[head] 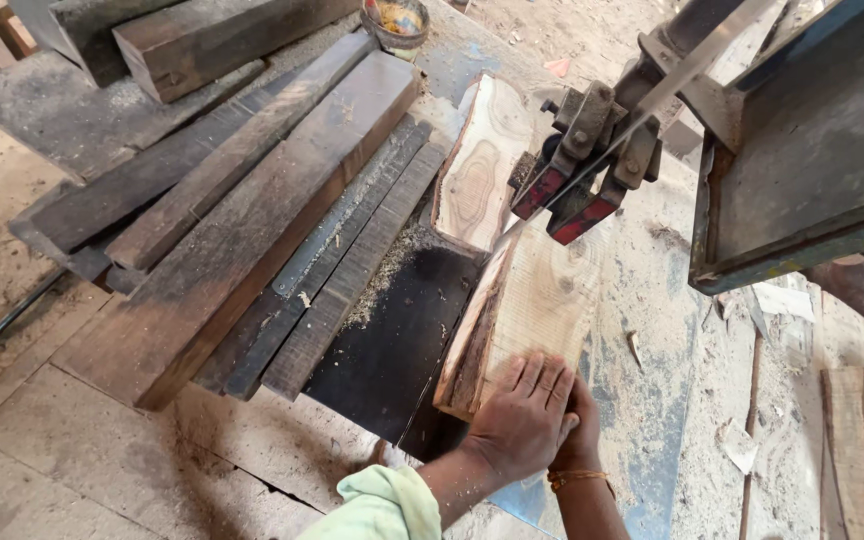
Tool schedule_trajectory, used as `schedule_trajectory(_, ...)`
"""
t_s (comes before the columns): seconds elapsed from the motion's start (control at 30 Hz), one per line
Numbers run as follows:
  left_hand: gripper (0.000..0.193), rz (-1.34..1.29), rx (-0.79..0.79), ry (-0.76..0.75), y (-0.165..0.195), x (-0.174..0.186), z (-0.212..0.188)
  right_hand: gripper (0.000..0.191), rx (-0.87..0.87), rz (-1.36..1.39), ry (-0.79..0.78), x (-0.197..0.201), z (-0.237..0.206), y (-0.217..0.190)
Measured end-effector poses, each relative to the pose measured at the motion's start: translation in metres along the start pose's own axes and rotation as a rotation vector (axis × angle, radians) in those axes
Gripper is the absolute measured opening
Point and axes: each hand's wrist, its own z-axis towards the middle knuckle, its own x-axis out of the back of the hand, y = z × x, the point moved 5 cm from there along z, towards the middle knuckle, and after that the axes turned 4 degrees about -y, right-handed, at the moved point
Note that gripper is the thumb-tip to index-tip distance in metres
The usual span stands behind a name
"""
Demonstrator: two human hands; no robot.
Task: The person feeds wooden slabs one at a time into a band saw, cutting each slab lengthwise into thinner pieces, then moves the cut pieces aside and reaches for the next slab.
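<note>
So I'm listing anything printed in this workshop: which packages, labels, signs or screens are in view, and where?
Tin: top edge, past the dark planks; small, round, open, yellow-orange printed wrap.
Paper scraps: right, under the saw frame; pale, torn, dusty.
No signs or screens.

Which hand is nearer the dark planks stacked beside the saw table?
Left. The left hand lies flat on the pale slab's near end, toward the dark planks; the right hand sits behind it, farther away.
</note>
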Motion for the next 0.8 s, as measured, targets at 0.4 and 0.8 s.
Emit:
schedule_trajectory(0.4,0.06,-0.011,0.007,0.044,-0.01,-0.008,0.014,0.043,0.069,0.012,-0.031,0.038,0.038,-0.001)
schedule_trajectory(0.8,0.061,0.062,0.005,0.043,-0.021,-0.01,0.031,0.043,0.059,-0.014,-0.004,0.037,0.058,-0.01)
